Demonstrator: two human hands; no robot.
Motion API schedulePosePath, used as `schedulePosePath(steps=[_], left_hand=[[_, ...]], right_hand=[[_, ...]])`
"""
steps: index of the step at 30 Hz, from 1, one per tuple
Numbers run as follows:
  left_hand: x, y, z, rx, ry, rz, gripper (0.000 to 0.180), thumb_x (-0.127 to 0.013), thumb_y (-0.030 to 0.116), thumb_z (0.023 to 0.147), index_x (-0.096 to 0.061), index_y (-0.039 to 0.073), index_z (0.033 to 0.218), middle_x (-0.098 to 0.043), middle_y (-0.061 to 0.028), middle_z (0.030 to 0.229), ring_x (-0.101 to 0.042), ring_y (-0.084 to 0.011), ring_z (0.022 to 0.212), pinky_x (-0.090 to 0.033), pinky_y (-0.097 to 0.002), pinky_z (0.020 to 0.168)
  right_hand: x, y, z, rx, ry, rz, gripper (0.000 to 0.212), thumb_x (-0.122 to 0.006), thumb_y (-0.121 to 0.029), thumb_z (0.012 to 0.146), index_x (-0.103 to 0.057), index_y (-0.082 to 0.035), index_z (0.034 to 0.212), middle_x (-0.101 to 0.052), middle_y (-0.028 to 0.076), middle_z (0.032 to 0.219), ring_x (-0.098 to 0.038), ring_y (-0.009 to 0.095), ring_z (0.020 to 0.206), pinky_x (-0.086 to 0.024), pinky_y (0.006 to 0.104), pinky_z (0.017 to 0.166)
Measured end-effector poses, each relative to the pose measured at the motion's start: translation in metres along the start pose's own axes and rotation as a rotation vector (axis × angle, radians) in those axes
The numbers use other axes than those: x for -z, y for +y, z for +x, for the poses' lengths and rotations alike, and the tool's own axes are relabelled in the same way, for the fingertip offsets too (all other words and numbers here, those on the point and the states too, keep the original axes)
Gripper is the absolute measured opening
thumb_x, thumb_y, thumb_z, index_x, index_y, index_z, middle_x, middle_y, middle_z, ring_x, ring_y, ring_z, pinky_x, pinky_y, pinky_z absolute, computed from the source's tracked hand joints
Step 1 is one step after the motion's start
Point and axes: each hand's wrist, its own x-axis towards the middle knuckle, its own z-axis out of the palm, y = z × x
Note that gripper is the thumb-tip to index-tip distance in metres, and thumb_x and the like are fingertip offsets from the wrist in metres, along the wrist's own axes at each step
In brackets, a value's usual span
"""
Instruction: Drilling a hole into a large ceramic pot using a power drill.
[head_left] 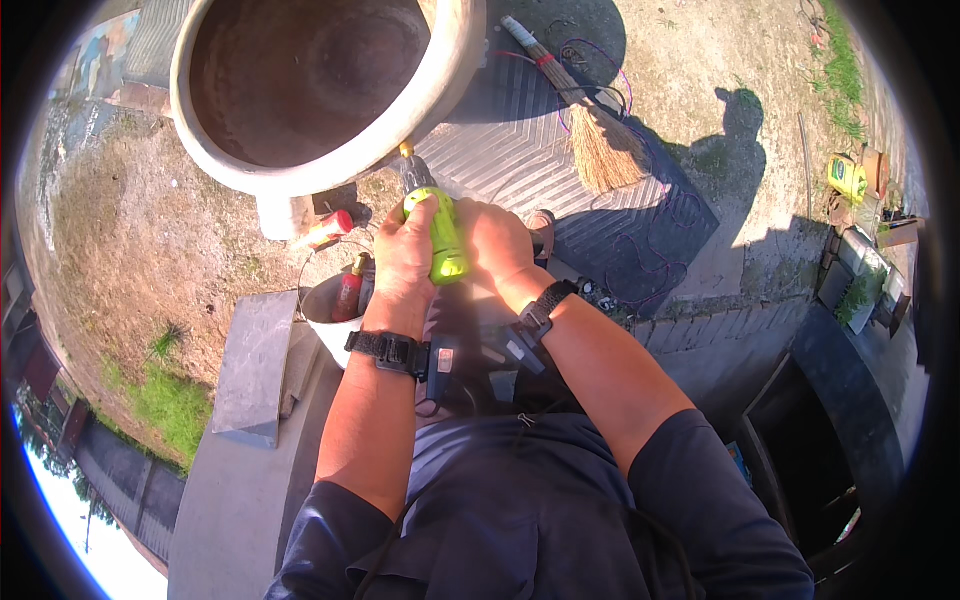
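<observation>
My left hand (402, 250) is wrapped round the side of a lime-green power drill (448, 240), thumb lying along its body. Pressed against the drill's other side, my right hand (497, 243) is closed; its fingers curl out of sight, where the handle is hidden. The drill's dark nose and yellowish tip point away from me, up to the outer wall of a large clay pot (278, 180). From this view I cannot tell whether the tip touches the pot. The pot's wide mouth shows a brown, bare inside.
A straw broom (605, 150) lies on a dark ridged sheet (560, 215) at the right, with thin purple cord around it. Left of my legs stands a white bucket (330, 325) holding a red bottle (349, 292). A grey slab (255, 365) leans nearby. Scrap lies far right.
</observation>
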Motion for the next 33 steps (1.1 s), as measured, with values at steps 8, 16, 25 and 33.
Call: schedulePosePath(steps=[8, 16, 25, 33], left_hand=[[0.004, -0.003, 0.003, 0.006, -0.015, 0.001, 0.032, -0.068, 0.021, 0.096, -0.062, -0.004, 0.115, -0.069, -0.013, 0.092, -0.069, -0.0235, 0.074, -0.059, -0.0351, 0.064], [0.001, -0.002, 0.002, -0.013, -0.008, 0.006, 0.032, -0.069, 0.021, 0.095, -0.062, -0.005, 0.114, -0.069, -0.0132, 0.093, -0.069, -0.0239, 0.074, -0.059, -0.0353, 0.063], [-0.003, 0.0, -0.001, -0.005, 0.011, -0.007, 0.029, -0.068, 0.018, 0.095, -0.065, -0.003, 0.114, -0.069, -0.01, 0.095, -0.068, -0.0198, 0.079, -0.057, -0.0326, 0.07], [0.001, 0.0, 0.001, -0.013, 0.016, 0.016, 0.034, -0.069, 0.021, 0.095, -0.063, -0.005, 0.116, -0.07, -0.0127, 0.098, -0.07, -0.0234, 0.079, -0.06, -0.035, 0.068]], right_hand=[[0.007, -0.006, -0.001, 0.01, 0.039, 0.015, 0.016, -0.064, -0.026, 0.085, -0.061, -0.011, 0.09, -0.068, 0.012, 0.078, -0.069, 0.035, 0.075, -0.054, 0.0452, 0.062], [0.005, -0.003, -0.001, 0.021, 0.064, 0.009, 0.016, -0.065, -0.026, 0.085, -0.061, -0.011, 0.089, -0.067, 0.012, 0.077, -0.069, 0.035, 0.073, -0.054, 0.0449, 0.061], [0.006, -0.002, -0.001, -0.001, -0.066, -0.001, 0.013, -0.06, -0.015, 0.086, -0.059, -0.008, 0.096, -0.068, 0.013, 0.086, -0.069, 0.034, 0.082, -0.054, 0.0452, 0.068], [0.008, -0.006, -0.002, 0.007, 0.041, 0.049, 0.015, -0.064, -0.025, 0.085, -0.061, -0.011, 0.09, -0.068, 0.011, 0.078, -0.069, 0.035, 0.074, -0.054, 0.0453, 0.062]])
